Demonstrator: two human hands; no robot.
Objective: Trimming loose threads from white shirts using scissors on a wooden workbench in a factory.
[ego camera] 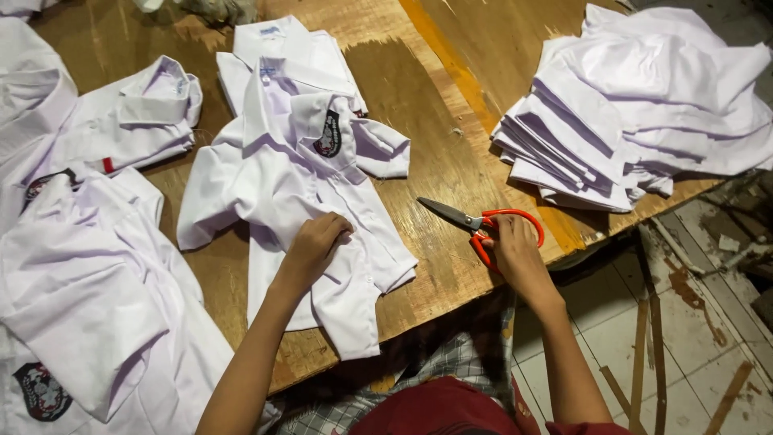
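White shirt [298,185] under left hand [312,246] (fingers curled, pressing), right hand [515,250] gripping red-handled scissors [483,221]

Bare table [439,121] runs from 12 o'clock toward the scissors [475,221], open between the middle shirt [298,185] and the folded stack [636,113] at 2 o'clock. More shirts [88,266] block 8 to 10 o'clock.

One pair of scissors [475,219], one stack of folded shirts [636,113].
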